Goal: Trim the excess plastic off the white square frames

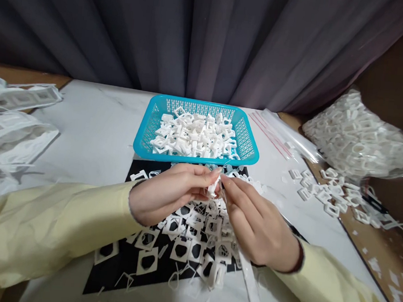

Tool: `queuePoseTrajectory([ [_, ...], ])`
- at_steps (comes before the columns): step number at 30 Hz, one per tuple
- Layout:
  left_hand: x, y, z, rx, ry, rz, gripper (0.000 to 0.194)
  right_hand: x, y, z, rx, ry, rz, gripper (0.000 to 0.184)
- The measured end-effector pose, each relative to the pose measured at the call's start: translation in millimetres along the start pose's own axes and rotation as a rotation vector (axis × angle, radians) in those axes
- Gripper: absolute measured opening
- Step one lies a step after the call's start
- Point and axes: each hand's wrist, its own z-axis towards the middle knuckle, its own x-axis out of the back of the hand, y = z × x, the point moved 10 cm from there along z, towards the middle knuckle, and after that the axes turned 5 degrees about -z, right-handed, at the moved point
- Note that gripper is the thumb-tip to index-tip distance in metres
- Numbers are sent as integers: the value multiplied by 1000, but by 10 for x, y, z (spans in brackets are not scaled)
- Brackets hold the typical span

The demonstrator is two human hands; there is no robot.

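My left hand (pixel 169 193) and my right hand (pixel 255 222) meet in front of me, both pinching a small white plastic piece (pixel 214 188) between their fingertips. They hover over a black mat (pixel 129 267) strewn with several white plastic frames (pixel 181 249) and scraps. Just beyond my hands stands a turquoise basket (pixel 144 138) filled with small white plastic parts (pixel 194 136). Pale yellow sleeves cover both my arms.
A clear bag full of white parts (pixel 359 137) lies at the right, with loose parts (pixel 328 199) spilled below it. Empty clear bags (pixel 284 135) lie behind the basket. White plastic sheets (pixel 7 132) are heaped at the left. A dark curtain hangs behind the table.
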Motion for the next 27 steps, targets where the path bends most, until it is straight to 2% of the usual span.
queuePoseTrajectory([
  [4, -33, -14, -2, -2, -28, -3, 28, -23, 73, -33, 8, 41, -40, 12],
  [6, -69, -59, -14, 24, -57, 3, 26, 20, 227, -53, -62, 75, -58, 11],
  [8, -90, -96, -33, 53, -70, 30, 26, 143, 472, -81, -232, 136, -38, 10],
  [10, -71, -44, -49, 20, -42, 95, 27, 341, 713, -143, -443, 238, 14, 12],
  [11, -56, 13, -57, -19, -21, 134, 27, 385, 781, -155, -511, 229, 51, 12],
  [13, -32, 133, -80, -95, 16, 201, 26, 370, 825, -140, -580, 129, 178, 11],
  [15, -21, 197, -97, -129, 35, 240, 25, 316, 766, -101, -566, 39, 336, 11],
  [18, -35, 197, -102, -125, 24, 272, 26, 259, 659, -62, -526, -8, 473, 11],
  [23, -63, 172, -93, -126, 3, 285, 30, 183, 602, -63, -520, -19, 481, 12],
  [27, -66, 184, -95, -136, 6, 302, 33, 201, 571, -48, -484, 13, 433, 12],
])
